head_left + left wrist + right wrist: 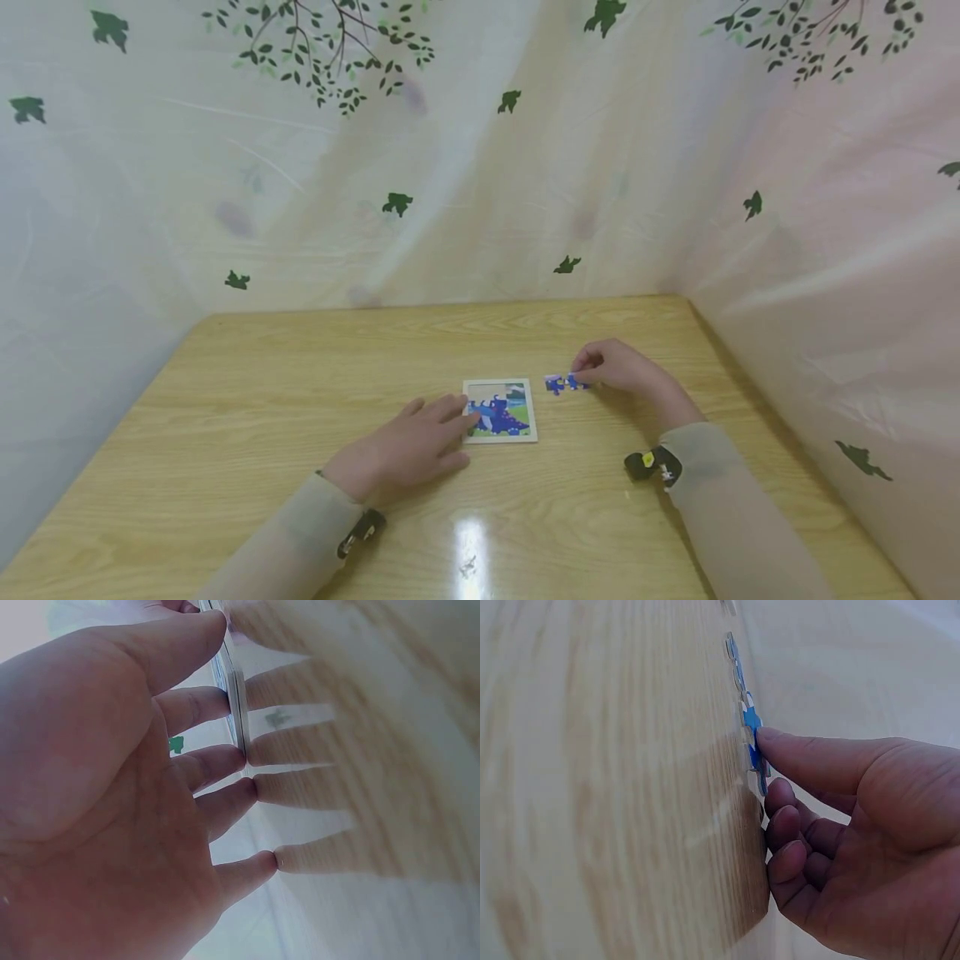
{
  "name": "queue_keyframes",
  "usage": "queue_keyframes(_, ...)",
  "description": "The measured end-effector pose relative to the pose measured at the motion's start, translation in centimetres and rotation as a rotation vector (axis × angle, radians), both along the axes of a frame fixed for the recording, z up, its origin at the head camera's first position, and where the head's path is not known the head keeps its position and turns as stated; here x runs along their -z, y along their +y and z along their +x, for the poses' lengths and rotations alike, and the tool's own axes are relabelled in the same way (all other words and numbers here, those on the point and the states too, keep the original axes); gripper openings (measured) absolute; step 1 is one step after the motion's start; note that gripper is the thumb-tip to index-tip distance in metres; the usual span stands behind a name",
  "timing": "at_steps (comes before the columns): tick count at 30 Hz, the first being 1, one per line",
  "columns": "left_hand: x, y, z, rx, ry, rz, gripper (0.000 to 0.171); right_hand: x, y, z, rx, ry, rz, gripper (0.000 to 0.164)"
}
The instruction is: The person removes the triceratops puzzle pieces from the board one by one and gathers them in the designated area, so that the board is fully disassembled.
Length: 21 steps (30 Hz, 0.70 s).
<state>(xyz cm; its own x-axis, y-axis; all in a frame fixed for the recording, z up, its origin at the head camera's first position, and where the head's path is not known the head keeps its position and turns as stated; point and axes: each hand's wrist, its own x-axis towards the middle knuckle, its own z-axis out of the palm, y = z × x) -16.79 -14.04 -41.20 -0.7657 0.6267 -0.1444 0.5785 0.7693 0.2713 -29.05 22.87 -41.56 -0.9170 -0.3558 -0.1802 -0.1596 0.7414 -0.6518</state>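
Left hand (416, 442): fingers spread apart, resting at the left edge of the framed puzzle (532, 417), which lies well inside the table (300, 375) edges. Right hand (618, 367): thumb and forefinger clamped on a blue piece (572, 382), nearer the table's right edge; a second piece (553, 384) lies just beside it.

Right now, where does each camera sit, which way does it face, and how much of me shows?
Head: on your head, facing forward and down at the table, puzzle and pieces; your left hand, right hand and sleeves show.
Left wrist: on that wrist, facing the puzzle's edge; your left palm shows large.
Right wrist: on that wrist, facing the pieces; your right hand shows, palm side.
Shared: head and right wrist both show your right hand touching the pieces.
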Motion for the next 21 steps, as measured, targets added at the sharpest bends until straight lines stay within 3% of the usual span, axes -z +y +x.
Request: queue_keyframes(21, 0.22, -0.01, -0.09, -0.002, 0.012, -0.015, 0.067, 0.13, -0.15, 0.05, -0.025, 0.006, -0.002, 0.006)
